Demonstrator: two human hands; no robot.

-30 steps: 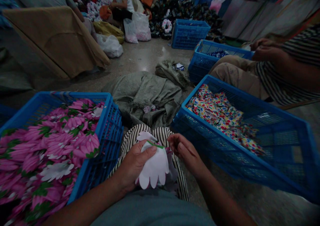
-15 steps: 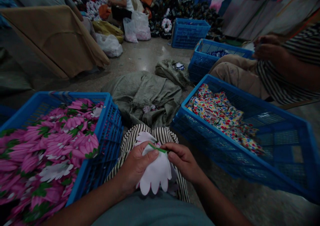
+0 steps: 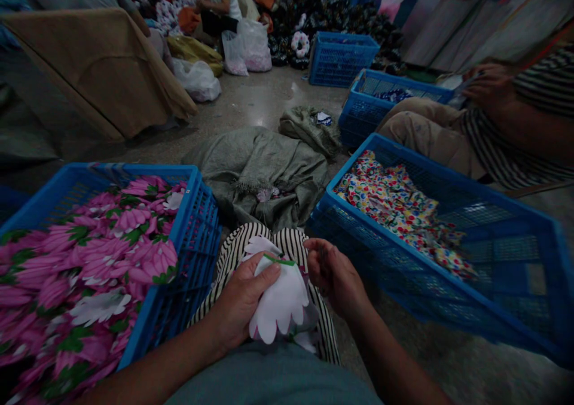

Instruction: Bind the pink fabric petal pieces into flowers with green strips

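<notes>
My left hand [image 3: 242,291] is closed around a white petal-shaped fabric piece [image 3: 278,303] with a green strip along its top edge, thumb on the front. The scalloped petals hang downward over my lap. Just to the right, apart from the fabric, my right hand [image 3: 335,276] is closed with thumb and fingertips pinched together; anything between them is too small to see. Another white petal piece [image 3: 256,246] lies on my striped trousers behind the held one, partly covered.
At left a blue crate [image 3: 134,168] holds many pink-and-green petal pieces [image 3: 103,255]. At right another blue crate [image 3: 502,207] holds colourful dotted fabric [image 3: 390,207]. Grey-green sacks [image 3: 269,154] lie ahead. A co-worker's hands [image 3: 491,88] show at the right.
My right hand has come off the green edge and moved right, away from the fabric. My left hand still grips the piece, which has tilted slightly. The co-worker's hands have shifted.
</notes>
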